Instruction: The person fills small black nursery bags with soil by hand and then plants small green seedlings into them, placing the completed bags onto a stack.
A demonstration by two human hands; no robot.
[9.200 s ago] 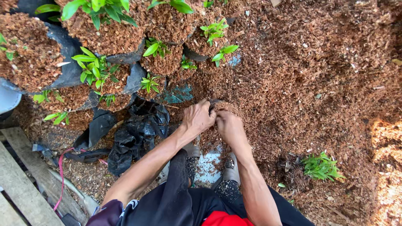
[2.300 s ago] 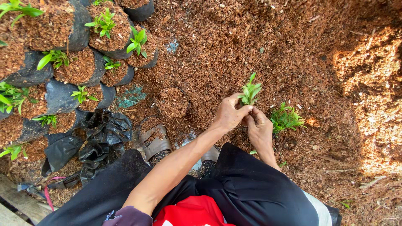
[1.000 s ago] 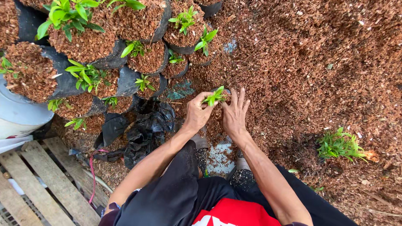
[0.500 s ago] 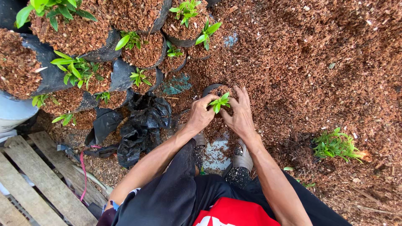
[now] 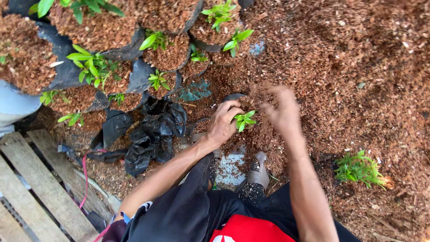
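Empty black bags (image 5: 152,134) lie left. The left hand (image 5: 224,123) curls around a small black bag (image 5: 234,97) holding a seedling (image 5: 244,120) in brown mulch (image 5: 340,76). The right hand (image 5: 280,110), blurred, hovers open just beside it.

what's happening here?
A person crouches on reddish-brown coconut-husk mulch. The left hand steadies a small green seedling in a black plastic grow bag, while the right hand, blurred in motion, hovers open just beside it. Empty crumpled black bags lie to the left, with filled, planted bags beyond and a wooden pallet at lower left.
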